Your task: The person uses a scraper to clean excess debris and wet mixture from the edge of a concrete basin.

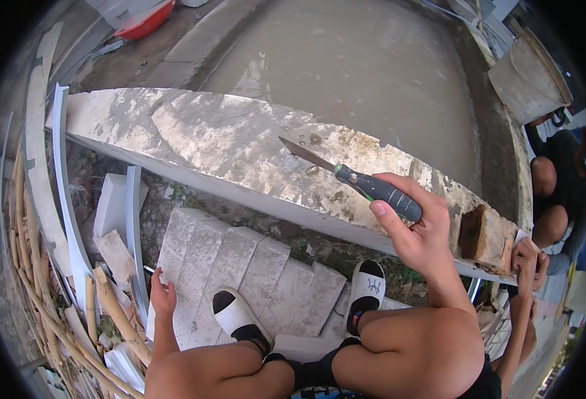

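My right hand (426, 226) is closed around the dark grey, green-trimmed handle of a knife (379, 193). Its pointed, brownish blade slants up and left above the pale, patchy top of a low concrete wall (239, 139). From this angle I cannot tell whether the blade touches the wall. Lower down on the left, my left hand (163, 296) hangs with its fingers a little apart and nothing visible in them. It is near the left edge of the stacked grey blocks (246, 266), on which my feet rest in white slides.
Beyond the wall lies a basin of murky water (359, 73). Bamboo poles (46, 306) and pale metal strips (63, 173) crowd the left. At right, another person's hands (529, 259) hold a white piece near a brick (489, 239); a bucket (529, 80) stands above.
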`<state>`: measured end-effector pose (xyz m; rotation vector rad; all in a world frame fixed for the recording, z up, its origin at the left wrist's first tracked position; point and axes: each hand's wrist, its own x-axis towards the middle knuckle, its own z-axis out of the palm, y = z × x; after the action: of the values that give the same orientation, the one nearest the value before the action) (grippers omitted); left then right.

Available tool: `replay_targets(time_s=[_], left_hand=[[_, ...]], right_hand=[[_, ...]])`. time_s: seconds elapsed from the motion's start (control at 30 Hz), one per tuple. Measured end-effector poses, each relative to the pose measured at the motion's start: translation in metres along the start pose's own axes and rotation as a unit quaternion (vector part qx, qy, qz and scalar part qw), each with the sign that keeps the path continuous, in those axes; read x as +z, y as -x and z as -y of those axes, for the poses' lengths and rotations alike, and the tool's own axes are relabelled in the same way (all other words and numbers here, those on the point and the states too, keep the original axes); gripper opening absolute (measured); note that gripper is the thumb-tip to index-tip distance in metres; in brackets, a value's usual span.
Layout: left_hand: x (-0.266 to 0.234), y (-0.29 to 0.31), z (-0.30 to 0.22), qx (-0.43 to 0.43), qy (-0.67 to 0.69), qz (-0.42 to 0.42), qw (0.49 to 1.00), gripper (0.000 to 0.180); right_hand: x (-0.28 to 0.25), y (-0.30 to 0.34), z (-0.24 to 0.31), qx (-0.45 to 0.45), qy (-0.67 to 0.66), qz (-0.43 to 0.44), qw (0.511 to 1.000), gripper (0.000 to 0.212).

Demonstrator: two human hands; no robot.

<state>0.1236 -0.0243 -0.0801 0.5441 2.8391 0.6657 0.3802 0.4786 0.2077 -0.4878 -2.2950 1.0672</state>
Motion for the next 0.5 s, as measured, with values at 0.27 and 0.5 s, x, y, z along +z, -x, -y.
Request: replay_targets(time_s=[0.27,0.5], left_hand=[[0.002,0.000,-0.002,0.007,0.001,0.011,1.000,0.055],[-0.001,0.004,0.005,0.009,-0.011,0.012,1.000,0.055]], right_hand=[[0.000,0.000,0.003,0.011,0.001,-0.005,1.000,0.028],[0.004,0.002,0.000,0.061,-0.010,0.001,0.998,0.027]])
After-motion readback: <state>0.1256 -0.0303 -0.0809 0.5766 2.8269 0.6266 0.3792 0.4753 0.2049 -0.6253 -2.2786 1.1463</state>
